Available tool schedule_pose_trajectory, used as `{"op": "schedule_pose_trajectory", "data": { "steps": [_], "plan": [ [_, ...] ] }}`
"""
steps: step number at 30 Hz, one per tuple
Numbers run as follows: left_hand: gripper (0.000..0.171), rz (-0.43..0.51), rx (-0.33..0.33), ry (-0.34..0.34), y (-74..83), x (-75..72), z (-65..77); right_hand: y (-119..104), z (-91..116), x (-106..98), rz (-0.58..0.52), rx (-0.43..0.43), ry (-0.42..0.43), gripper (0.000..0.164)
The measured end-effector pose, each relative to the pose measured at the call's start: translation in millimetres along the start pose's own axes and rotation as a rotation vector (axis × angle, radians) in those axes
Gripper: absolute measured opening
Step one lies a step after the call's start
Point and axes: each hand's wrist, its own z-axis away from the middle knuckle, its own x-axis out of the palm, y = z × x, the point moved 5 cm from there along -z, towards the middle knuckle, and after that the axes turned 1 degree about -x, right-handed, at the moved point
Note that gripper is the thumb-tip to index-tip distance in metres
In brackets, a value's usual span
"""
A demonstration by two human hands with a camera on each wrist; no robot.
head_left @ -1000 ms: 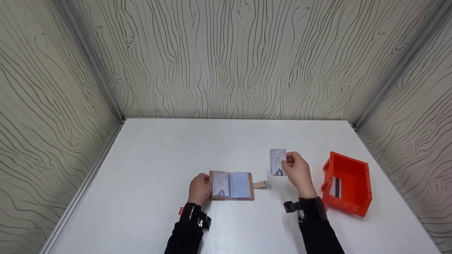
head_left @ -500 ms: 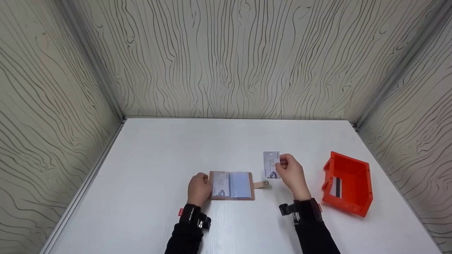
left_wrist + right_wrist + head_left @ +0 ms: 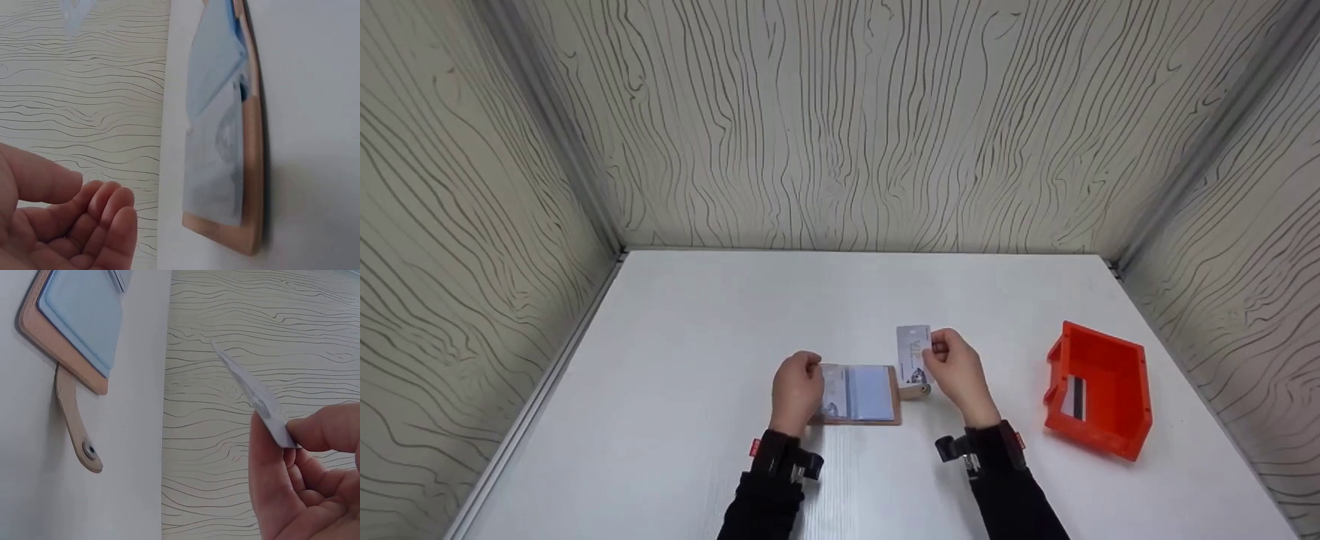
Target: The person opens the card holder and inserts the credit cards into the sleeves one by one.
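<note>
A tan card holder (image 3: 896,405) lies spread on the white table, a VIP card (image 3: 216,163) in its left clear sleeve and pale blue sleeves (image 3: 84,318) on its right side. Its strap with a snap (image 3: 76,422) points right. My left hand (image 3: 797,391) hovers over the holder's left edge, apart from it; its fingers are loosely bent with nothing between them in the left wrist view. Between thumb and fingers, my right hand (image 3: 960,371) pinches another VIP card (image 3: 913,349), held up just above the strap and right of the holder.
On the right of the table (image 3: 697,315) stands a red plastic bin (image 3: 1110,442), with a card (image 3: 1074,397) showing a dark stripe inside it. Wood-patterned walls (image 3: 840,127) enclose the table at the back and both sides.
My right hand has carried the card leftward, toward the holder. The left hand has come off the holder's left edge and shifted slightly right and up. The holder stays in place.
</note>
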Motion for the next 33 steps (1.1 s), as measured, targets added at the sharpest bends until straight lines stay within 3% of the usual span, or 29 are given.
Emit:
{"op": "schedule_pose_trajectory", "data": {
  "steps": [10, 17, 23, 33],
  "plan": [
    [0.013, 0.028, 0.108, -0.015, 21.3, 9.7, 4.2, -15, 5, 22, 0.0, -0.073, -0.038, 0.019],
    [0.013, 0.075, 0.095, -0.068, 30.1, 15.7, 6.7, -23, 9, 34, -0.027, -0.113, -0.068, 0.016],
    [0.015, 0.088, 0.087, -0.115, 35.5, 21.0, 8.1, -26, 11, 42, -0.064, -0.099, -0.117, 0.015],
    [0.012, 0.119, 0.108, -0.109, 38.8, 22.9, 9.1, -27, 13, 47, -0.102, -0.116, -0.126, 0.014]
  ]
}}
